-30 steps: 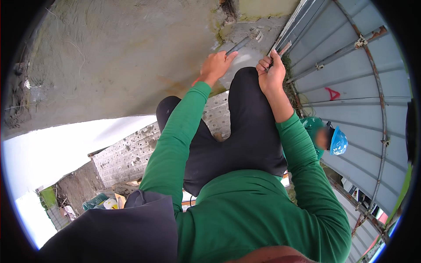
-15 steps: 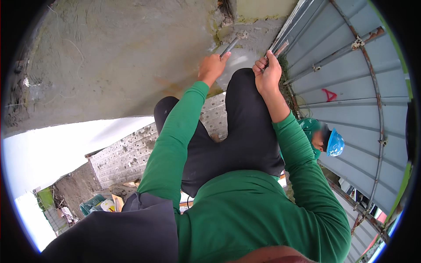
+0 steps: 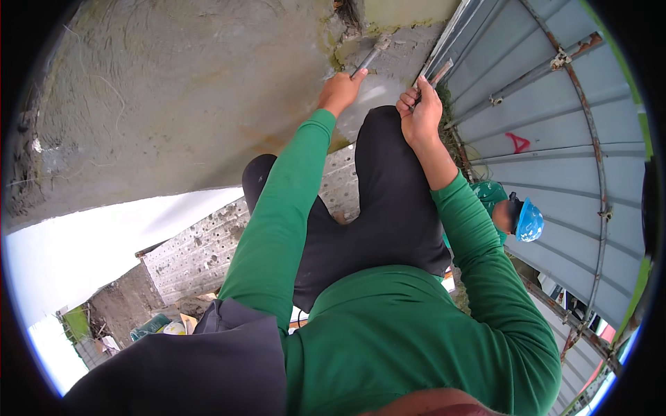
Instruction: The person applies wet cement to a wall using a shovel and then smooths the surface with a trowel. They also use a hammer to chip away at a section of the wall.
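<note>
My left hand (image 3: 339,92) is closed around a grey bar-handled tool (image 3: 370,58). Its pale, crusted end lies over a rough mortar patch (image 3: 414,48) on the grey cement wall (image 3: 208,90); whether it touches cannot be made out. My right hand (image 3: 421,111), just above my right knee, is closed on a slim flat tool (image 3: 442,71) with a worn, brownish-pink end. That end points up toward the metal edge beside the patch. The fingers hide the rest of this tool, and its exact kind does not show.
A pale perforated plank (image 3: 201,256) runs under my legs. Blue-grey corrugated sheeting (image 3: 555,132) with rusty pipes (image 3: 586,111) rises at the right. Close beside it, below my right forearm, is another person in a blue helmet (image 3: 529,220). A green container (image 3: 150,326) sits at lower left.
The left hand has moved slightly up and right, carrying its tool's end higher on the mortar patch. My right hand shifted slightly left and up, still gripping its tool. The view tilted a little.
</note>
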Demonstrator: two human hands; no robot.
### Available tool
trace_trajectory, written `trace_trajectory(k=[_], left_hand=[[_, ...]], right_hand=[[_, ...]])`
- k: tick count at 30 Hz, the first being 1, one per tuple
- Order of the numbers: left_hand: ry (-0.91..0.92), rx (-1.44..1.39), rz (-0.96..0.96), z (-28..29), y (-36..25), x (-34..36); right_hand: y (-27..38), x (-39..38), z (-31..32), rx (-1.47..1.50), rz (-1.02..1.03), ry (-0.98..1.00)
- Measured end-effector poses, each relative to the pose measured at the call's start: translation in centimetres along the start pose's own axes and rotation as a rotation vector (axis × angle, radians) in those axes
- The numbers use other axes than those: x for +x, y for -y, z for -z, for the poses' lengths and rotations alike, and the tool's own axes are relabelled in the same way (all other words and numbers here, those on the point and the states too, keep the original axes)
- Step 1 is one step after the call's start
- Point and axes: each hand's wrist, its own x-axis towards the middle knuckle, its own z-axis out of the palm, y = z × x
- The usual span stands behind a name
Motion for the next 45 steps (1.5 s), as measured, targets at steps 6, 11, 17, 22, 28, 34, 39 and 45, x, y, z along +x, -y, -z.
trace_trajectory(k=[6, 11, 17, 22, 28, 34, 39, 45], left_hand=[[0.091, -0.017, 0.012, -0.1, -0.7, 1.2], [0.063, 0.018, -0.004, 0.1, -3.5, 1.4], [0.099, -0.066, 0.018, -0.4, -4.9, 3.3], [0.004, -0.032, -0.108, -0.2, -6.6, 0.6], [0.110, 0.062, 0.035, -1.4, -1.5, 4.7], [0.384, -0.597, 0.306, -0.6, 3.2, -4.0], [0.402, -0.619, 0.401, 0.8, 7.1, -5.8], [0.342, -0.757, 0.557, -1.0, 11.0, -4.9]], right_hand=[[0.0, -0.2, -0.4, -0.002, 0.008, -0.009], [-0.2, 0.3, -0.1, -0.021, 0.000, -0.016], [-0.5, 0.5, -0.4, -0.022, -0.002, -0.005], [0.0, 0.2, 0.4, -0.064, 0.016, -0.030], [-0.7, 1.7, 0.1, -0.103, -0.030, -0.021], [-0.2, 1.7, 0.7, -0.016, -0.116, 0.019], [-0.7, 2.2, 1.9, 0.178, -0.177, 0.040], [-0.1, 1.2, 1.8, 0.214, -0.151, 0.044]])
